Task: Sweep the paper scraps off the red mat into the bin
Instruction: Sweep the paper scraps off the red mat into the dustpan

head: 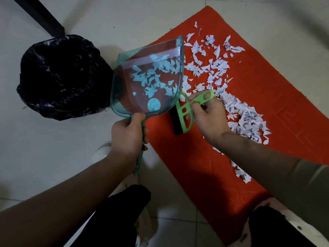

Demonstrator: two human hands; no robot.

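**Red mat half cleared, first panful ready for the bin**

White paper scraps [243,114] lie in two lots. One lot sits inside the translucent teal dustpan [124,102], just beyond the left hand [128,132]. The larger lot is strewn in a long band on the red mat [284,86], running from well beyond the right hand [208,116], past its outer side and back under the right forearm.

The left hand is wrapped round the dustpan's handle, thumb on top. The pan's long axis runs straight away from that hand, with the open mouth at the far end, turned slightly right. It looks lifted and tilted over the mat's left edge.

The right hand pinches the looped grip of a green hand brush [191,122] between thumb and fingertips. The brush's black sweeping edge faces the pan and sits just beside the pan's near right corner.

The bin [99,56], lined with a black bag, stands to the left of the left hand and a little beyond it. Its rim is just beside the pan's left wall. Emptying the load would therefore fall to the left hand, which is nearer: probably a short swing leftward and a tip of the mouth. Nothing stands between pan and bin. A dark table leg [41,15] rises beyond the bin, well clear.
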